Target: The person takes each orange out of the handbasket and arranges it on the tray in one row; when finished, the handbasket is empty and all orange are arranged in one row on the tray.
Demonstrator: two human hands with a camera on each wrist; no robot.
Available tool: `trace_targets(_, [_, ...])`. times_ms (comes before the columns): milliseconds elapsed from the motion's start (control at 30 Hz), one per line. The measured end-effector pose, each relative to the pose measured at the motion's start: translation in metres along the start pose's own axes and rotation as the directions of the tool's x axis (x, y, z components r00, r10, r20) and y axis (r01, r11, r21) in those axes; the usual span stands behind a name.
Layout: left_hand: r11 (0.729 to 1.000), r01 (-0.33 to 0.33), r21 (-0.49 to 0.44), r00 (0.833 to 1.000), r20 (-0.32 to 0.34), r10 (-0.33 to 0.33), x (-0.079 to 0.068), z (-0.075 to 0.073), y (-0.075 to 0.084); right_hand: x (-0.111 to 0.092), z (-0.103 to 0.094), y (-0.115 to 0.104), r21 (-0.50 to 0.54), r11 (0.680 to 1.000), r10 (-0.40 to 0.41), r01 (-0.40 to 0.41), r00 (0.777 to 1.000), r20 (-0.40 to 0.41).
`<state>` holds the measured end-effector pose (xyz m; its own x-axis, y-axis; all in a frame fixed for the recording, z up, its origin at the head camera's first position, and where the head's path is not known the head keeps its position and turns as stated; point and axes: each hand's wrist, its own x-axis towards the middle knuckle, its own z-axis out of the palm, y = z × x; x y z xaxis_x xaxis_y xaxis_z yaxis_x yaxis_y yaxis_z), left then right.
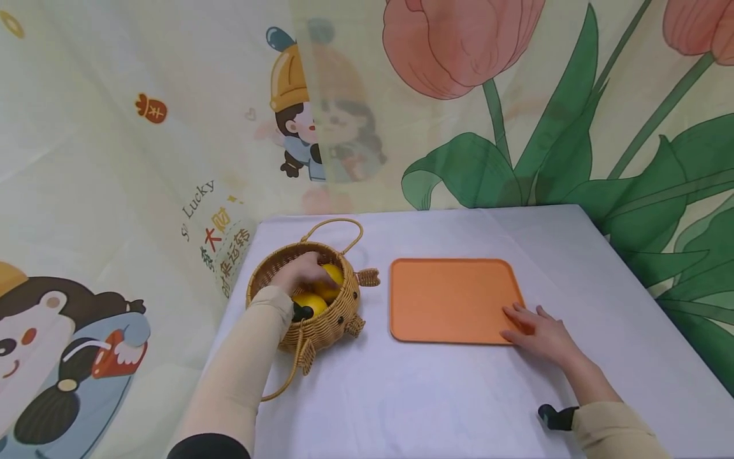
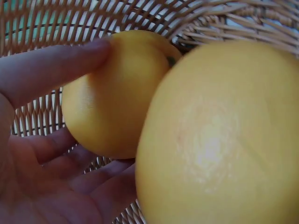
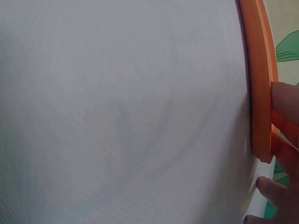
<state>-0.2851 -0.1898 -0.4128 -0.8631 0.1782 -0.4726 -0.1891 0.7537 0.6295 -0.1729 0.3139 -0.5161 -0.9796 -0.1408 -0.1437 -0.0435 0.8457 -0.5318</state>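
A woven wicker basket (image 1: 327, 331), shaped like an animal with two handles, stands at the left of the table. Inside it lie two smooth yellow fruits, one further back (image 1: 328, 284) and one nearer (image 1: 309, 303). My left hand (image 1: 301, 271) reaches in over the rim. In the left wrist view its thumb presses on one yellow fruit (image 2: 112, 102), which has a green stem spot, while the fingers curl round its lower side. The other yellow fruit (image 2: 219, 140) fills the foreground. My right hand (image 1: 545, 335) rests its spread fingers on the near right corner of an orange tray (image 1: 453, 299).
A white cloth (image 1: 413, 389) covers the table, and the tray lies flat on it, to the right of the basket. Printed curtains with tulips (image 1: 464, 44) and cartoon figures hang behind and at the left. One basket handle (image 1: 281, 389) droops onto the cloth.
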Motion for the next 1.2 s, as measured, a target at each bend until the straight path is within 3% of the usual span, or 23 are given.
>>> trace_targets(133, [0.996, 0.008, -0.089, 1.0, 0.02, -0.007, 0.0003, -0.0004, -0.0024, 0.0002, 0.0011, -0.0004, 0.002, 1.0, 0.009, -0.009, 1.0, 0.002])
trace_targets(200, [0.996, 0.0, -0.091, 1.0, 0.029, 0.003, 0.0004, -0.0003, -0.0029, 0.0007, 0.0011, -0.0005, 0.0, 1.0, 0.008, -0.008, 1.0, -0.002])
trace_targets(300, [0.998, -0.026, -0.049, 0.999, 0.029, 0.027, 0.0012, 0.0014, -0.0034, 0.0021, 0.0007, 0.0006, -0.009, 1.0, 0.001, -0.001, 1.0, -0.007])
trace_targets(533, [0.977, -0.034, 0.211, 0.999, -0.028, 0.041, 0.003, 0.0064, -0.0028, 0.0029, 0.0003, 0.002, -0.025, 1.0, -0.006, 0.006, 1.0, 0.0])
trace_targets(800, [0.981, 0.013, 0.194, 1.0, -0.026, -0.008, 0.0008, 0.0052, -0.0007, 0.0017, -0.0001, 0.0023, -0.032, 0.999, -0.007, 0.007, 1.0, 0.006])
trace_targets(1200, [0.978, -0.012, 0.209, 1.0, -0.023, 0.018, 0.0022, 0.0065, 0.0003, 0.0018, -0.0001, 0.0032, -0.024, 1.0, -0.011, 0.011, 1.0, 0.005])
